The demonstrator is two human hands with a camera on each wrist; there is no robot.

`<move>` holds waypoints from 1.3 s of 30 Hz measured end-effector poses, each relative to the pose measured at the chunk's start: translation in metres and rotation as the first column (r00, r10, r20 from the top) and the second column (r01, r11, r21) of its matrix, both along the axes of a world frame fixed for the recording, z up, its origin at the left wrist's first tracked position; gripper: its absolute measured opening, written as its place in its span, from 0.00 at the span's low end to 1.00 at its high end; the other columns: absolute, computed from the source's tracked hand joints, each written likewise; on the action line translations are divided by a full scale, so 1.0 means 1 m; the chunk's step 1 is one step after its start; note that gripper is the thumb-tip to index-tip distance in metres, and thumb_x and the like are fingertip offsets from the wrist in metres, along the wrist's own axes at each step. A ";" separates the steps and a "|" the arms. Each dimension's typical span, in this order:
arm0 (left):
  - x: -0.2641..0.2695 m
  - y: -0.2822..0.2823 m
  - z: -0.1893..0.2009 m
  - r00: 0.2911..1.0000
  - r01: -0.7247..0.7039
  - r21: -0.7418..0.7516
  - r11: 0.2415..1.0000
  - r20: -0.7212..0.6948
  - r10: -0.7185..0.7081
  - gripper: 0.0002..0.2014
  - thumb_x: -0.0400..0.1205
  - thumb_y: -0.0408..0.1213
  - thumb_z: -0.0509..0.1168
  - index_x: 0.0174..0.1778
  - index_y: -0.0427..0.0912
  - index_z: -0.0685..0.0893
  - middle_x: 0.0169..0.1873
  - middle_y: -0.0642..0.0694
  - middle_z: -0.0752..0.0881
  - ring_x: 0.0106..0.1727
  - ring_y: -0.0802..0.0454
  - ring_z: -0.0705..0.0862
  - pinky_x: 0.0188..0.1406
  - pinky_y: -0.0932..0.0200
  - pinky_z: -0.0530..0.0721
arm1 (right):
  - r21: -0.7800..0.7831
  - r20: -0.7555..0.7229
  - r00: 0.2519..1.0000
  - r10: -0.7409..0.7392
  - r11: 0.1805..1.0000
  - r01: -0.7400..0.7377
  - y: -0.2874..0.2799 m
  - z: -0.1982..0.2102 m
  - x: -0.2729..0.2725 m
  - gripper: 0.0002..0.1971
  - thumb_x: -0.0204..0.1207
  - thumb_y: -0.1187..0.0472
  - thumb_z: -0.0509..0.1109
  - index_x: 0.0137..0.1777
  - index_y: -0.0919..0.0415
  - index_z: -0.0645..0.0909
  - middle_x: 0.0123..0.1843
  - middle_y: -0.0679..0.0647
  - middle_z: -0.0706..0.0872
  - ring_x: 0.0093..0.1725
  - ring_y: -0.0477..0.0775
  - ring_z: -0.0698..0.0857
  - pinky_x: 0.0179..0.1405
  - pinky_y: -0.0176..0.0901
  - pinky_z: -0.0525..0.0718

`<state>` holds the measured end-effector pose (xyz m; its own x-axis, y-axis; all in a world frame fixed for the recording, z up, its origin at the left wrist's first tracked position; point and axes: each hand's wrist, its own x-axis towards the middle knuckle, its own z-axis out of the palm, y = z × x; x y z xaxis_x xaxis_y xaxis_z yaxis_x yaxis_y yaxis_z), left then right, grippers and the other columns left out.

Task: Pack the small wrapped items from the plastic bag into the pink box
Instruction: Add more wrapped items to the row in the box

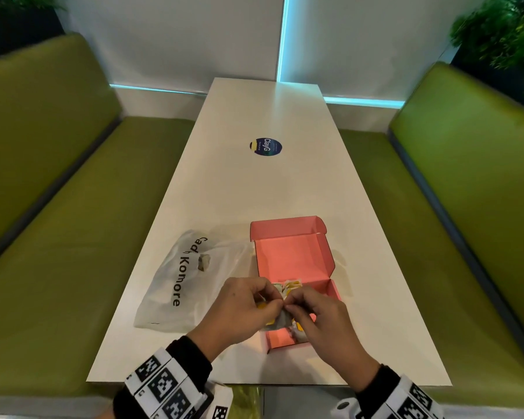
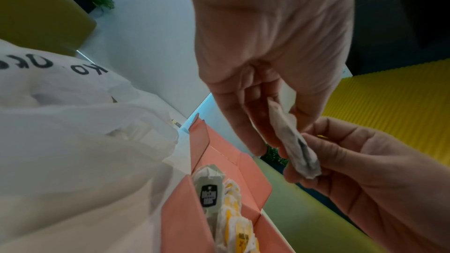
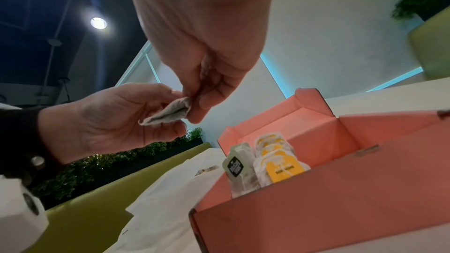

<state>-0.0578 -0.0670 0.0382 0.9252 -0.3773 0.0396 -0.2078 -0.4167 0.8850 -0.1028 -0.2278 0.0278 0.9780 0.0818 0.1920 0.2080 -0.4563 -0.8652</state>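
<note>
Both hands meet just above the near end of the open pink box point(image 1: 285, 343), which stands on the white table. My left hand point(image 1: 274, 302) and my right hand point(image 1: 291, 306) each pinch one end of a small greyish wrapped packet point(image 2: 297, 147), also seen as the packet point(image 3: 168, 113) in the right wrist view. Several packets with yellow labels point(image 3: 280, 166) and one grey-green packet with a black label point(image 3: 235, 166) stand upright inside the box. The white plastic bag point(image 1: 188, 282) with black lettering lies flat just left of the box.
The box lid point(image 1: 288, 231) lies open toward the far side. A round dark sticker point(image 1: 266, 147) sits mid-table. Green bench seats point(image 1: 73, 237) run along both long sides of the table. The table's near edge point(image 1: 254, 383) is close behind my wrists.
</note>
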 end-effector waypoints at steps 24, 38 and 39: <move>0.001 0.004 -0.012 0.985 0.022 -0.206 0.978 -0.161 -0.057 0.07 0.77 0.32 0.70 0.37 0.49 0.85 0.30 0.55 0.86 0.27 0.52 0.83 0.27 0.58 0.85 | 0.152 -0.191 0.982 0.005 0.988 0.025 -0.006 0.011 -0.002 0.13 0.75 0.65 0.71 0.52 0.46 0.77 0.36 0.45 0.87 0.34 0.52 0.87 0.33 0.36 0.83; 0.004 0.009 -0.010 0.968 -0.042 -0.249 0.968 -0.250 -0.022 0.11 0.74 0.29 0.74 0.47 0.47 0.83 0.29 0.43 0.84 0.29 0.50 0.81 0.29 0.57 0.85 | 0.195 -0.248 0.968 -0.046 0.976 0.096 -0.013 0.010 0.001 0.06 0.73 0.64 0.73 0.46 0.53 0.80 0.35 0.46 0.85 0.30 0.43 0.82 0.33 0.33 0.79; 0.004 0.009 -0.011 0.970 -0.021 -0.238 0.971 -0.238 -0.037 0.12 0.74 0.29 0.74 0.48 0.48 0.83 0.31 0.40 0.85 0.30 0.50 0.81 0.29 0.57 0.85 | 0.137 -0.237 0.971 -0.037 0.988 0.071 -0.015 0.012 0.002 0.07 0.72 0.59 0.74 0.48 0.51 0.81 0.38 0.44 0.86 0.34 0.42 0.82 0.35 0.33 0.79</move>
